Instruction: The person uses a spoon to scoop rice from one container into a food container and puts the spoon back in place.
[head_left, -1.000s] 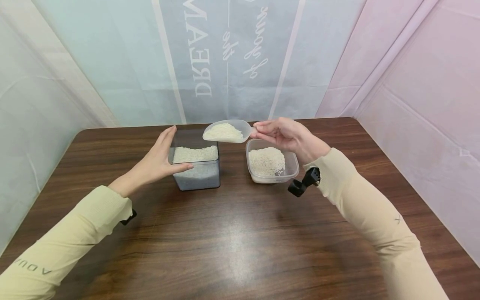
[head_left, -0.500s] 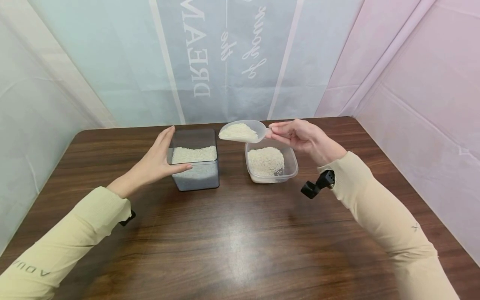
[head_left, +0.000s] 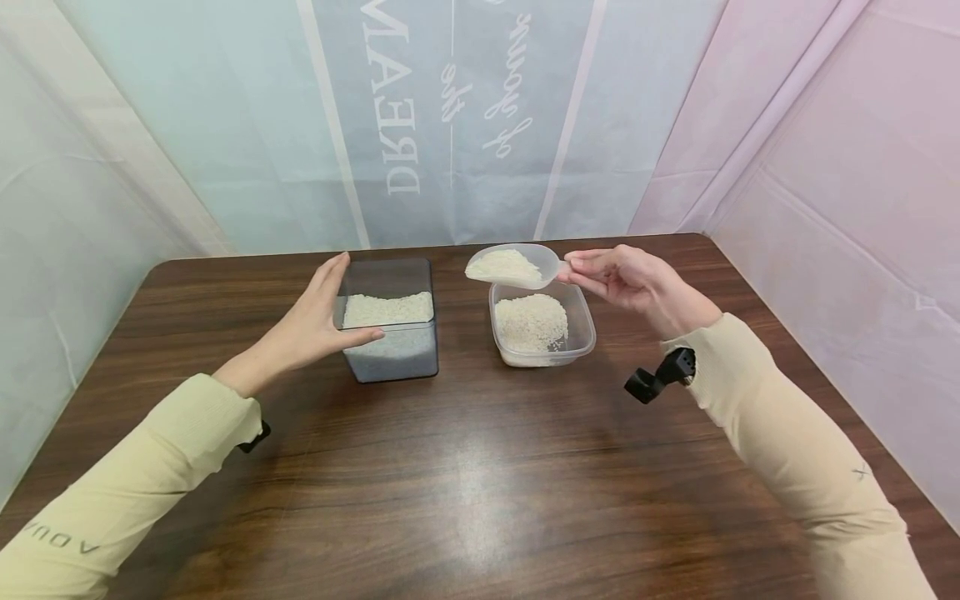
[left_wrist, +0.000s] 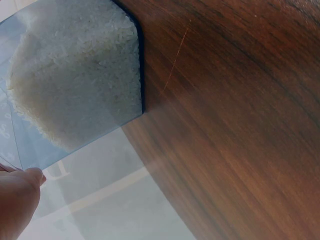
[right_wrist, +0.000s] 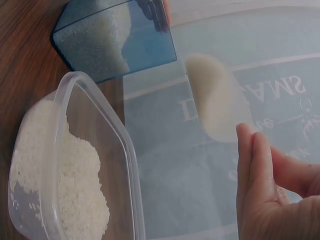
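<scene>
My right hand (head_left: pixel 630 279) pinches the handle of a clear plastic scoop (head_left: pixel 551 265) loaded with white rice (head_left: pixel 506 267). The scoop is held level above the back rim of a clear square tub (head_left: pixel 587 343), which has a heap of rice (head_left: pixel 534 323) in it. To the left, a taller blue-tinted container (head_left: pixel 393 354) is partly filled with rice (left_wrist: pixel 80 85). My left hand (head_left: pixel 315 321) holds it at its left side, the thumb along the near face and the fingers toward the back. From the right wrist, the scoop's underside (right_wrist: pixel 215 100) shows, with rice visible through it.
Everything stands on a dark wood table (head_left: pixel 420 483), near its far edge. A printed light-blue cloth (head_left: pixel 465 125) hangs right behind that edge, and pale cloth (head_left: pixel 847 208) closes off the right side. A black wrist strap (head_left: pixel 660 375) juts out from the right sleeve.
My right hand has carried the rice-filled scoop rightward, from beside the blue container to over the clear tub's back rim. My left hand and both containers have stayed in place.
</scene>
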